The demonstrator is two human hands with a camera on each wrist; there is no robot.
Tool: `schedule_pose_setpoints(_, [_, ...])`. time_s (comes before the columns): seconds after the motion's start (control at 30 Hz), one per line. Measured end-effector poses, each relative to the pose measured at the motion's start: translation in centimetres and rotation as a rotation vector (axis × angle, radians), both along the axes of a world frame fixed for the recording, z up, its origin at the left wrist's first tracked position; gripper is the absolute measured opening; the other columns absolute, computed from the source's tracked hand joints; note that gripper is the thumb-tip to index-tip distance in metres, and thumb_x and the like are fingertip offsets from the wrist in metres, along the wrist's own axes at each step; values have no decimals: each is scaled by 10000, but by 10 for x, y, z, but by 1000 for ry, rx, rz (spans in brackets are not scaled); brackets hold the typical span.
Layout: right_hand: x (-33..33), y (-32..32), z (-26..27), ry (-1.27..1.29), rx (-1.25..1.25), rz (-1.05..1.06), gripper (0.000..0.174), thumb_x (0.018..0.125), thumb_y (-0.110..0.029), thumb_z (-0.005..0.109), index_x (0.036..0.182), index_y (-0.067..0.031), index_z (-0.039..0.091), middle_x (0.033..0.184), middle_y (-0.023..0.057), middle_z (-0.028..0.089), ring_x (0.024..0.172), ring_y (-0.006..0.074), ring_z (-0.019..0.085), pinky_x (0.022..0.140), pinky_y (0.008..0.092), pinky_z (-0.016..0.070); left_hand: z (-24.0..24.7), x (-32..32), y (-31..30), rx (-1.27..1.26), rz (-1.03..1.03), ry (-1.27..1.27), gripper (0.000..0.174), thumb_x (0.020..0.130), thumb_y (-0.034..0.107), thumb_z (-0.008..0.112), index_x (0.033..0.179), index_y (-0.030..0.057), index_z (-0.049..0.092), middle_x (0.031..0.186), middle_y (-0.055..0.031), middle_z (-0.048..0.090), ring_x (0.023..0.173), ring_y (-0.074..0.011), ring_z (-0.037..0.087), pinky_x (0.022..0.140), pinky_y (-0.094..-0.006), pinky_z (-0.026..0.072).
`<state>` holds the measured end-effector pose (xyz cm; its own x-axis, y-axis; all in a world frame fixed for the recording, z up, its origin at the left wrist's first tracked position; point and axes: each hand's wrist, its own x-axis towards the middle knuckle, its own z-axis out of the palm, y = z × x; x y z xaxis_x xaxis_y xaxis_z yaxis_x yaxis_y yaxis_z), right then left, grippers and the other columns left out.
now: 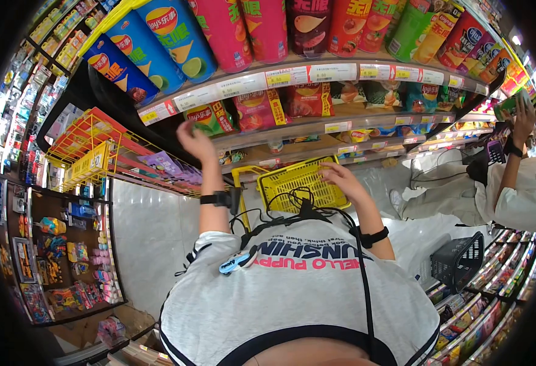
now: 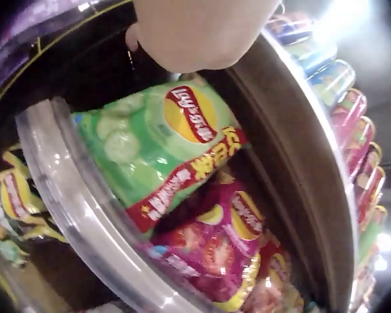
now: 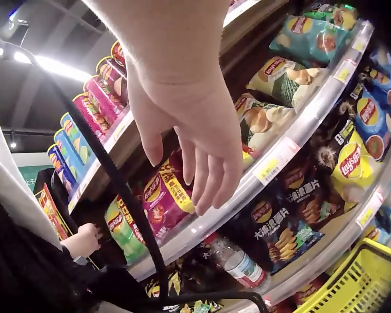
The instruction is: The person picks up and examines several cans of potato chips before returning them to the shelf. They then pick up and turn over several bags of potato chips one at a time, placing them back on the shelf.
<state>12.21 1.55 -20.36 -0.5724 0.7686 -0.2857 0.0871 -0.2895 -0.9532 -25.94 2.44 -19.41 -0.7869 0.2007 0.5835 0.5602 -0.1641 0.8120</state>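
My left hand (image 1: 196,143) is at the left end of the upper bag shelf, beside a green Lay's chip bag (image 2: 159,140). In the left wrist view the hand (image 2: 202,29) sits right at the bag's top edge, and most of its fingers are hidden. The right wrist view shows this hand (image 3: 83,241) with its fingers apart, left of the bag. A magenta chip bag (image 2: 215,244) leans next to the green one. My right hand (image 1: 344,181) hangs with loose fingers over a yellow shopping basket (image 1: 304,183), holding nothing.
Chip cans (image 1: 222,33) line the shelf above, behind price tags. Lower shelves hold more chip bags (image 3: 267,225) and a clear bottle (image 3: 244,264). A yellow wire rack (image 1: 88,149) stands at left. Another person (image 1: 506,177) is at right, near a dark basket (image 1: 457,262).
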Motion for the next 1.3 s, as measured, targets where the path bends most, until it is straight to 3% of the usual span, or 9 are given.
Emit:
schedule_pose_setpoints(0.07, [2, 1, 2, -15, 13, 12, 393, 839, -157, 530, 1206, -33, 465, 969, 57, 590, 881, 109, 539, 787, 222, 412, -7, 36, 9, -206, -317, 79, 351, 706, -30, 529, 1053, -31, 476, 957, -134, 545, 936, -209, 517, 837, -325, 401])
schedule_pose_setpoints(0.1, [1, 0, 1, -28, 23, 16, 388, 840, -156, 528, 1204, -35, 468, 968, 57, 589, 876, 108, 538, 785, 222, 413, -20, 44, 20, -297, -481, 42, 500, 720, 61, 620, 1159, -40, 404, 1002, -168, 545, 952, -256, 525, 841, -339, 405])
schedule_pose_setpoints(0.3, [5, -6, -13, -60, 104, 24, 392, 843, -172, 536, 1198, -20, 468, 981, 58, 586, 905, 123, 543, 812, 238, 415, -48, 54, 46, -556, -492, 166, 872, 580, 216, 788, 1246, -49, 292, 1096, -234, 524, 986, -365, 527, 817, -361, 435])
schedule_pose_setpoints(0.4, [14, -10, -23, -63, 89, 24, 391, 844, -171, 535, 1192, -7, 468, 972, 59, 584, 906, 126, 543, 812, 238, 415, -52, 48, 53, -509, -575, 150, 904, 545, 223, 806, 1244, -36, 295, 1077, -216, 548, 977, -346, 545, 794, -363, 450])
schedule_pose_setpoints(0.67, [26, -16, -15, -87, 23, -88, 394, 842, -196, 558, 1175, 3, 483, 931, 62, 586, 857, 119, 545, 782, 234, 419, -40, 46, 46, -543, -424, 107, 636, 545, 188, 799, 1062, -29, 498, 961, -198, 603, 893, -328, 586, 757, -361, 462])
schedule_pose_setpoints(0.87, [16, -19, -32, -169, 118, 51, 388, 856, -205, 541, 1193, -25, 475, 1000, 49, 584, 922, 118, 534, 820, 233, 400, 12, 67, -3, -631, -364, 80, 651, 537, 114, 787, 1105, -29, 504, 950, -205, 602, 905, -335, 582, 760, -360, 461])
schedule_pose_setpoints(0.97, [10, -21, -34, -215, 211, 99, 399, 835, -225, 571, 1174, -29, 495, 943, 82, 596, 841, 134, 549, 761, 245, 431, 21, 65, -35, -589, -549, 79, 677, 561, 85, 780, 1141, -74, 469, 1029, -186, 590, 913, -259, 595, 773, -332, 471])
schedule_pose_setpoints(1.07, [11, -20, -41, -228, 220, 109, 403, 832, -233, 576, 1171, -31, 497, 943, 75, 595, 819, 130, 548, 746, 245, 434, 21, 60, -61, -653, -475, 119, 683, 517, 41, 766, 1142, -7, 493, 1003, -185, 591, 903, -325, 577, 792, -356, 454])
schedule_pose_setpoints(1.3, [8, -14, -43, -178, 237, 109, 402, 827, -231, 585, 1166, -33, 500, 958, 70, 589, 821, 130, 552, 728, 243, 443, 39, 74, -103, -706, -616, 178, 712, 495, 21, 767, 1150, -7, 489, 1045, -170, 569, 971, -294, 551, 823, -334, 441])
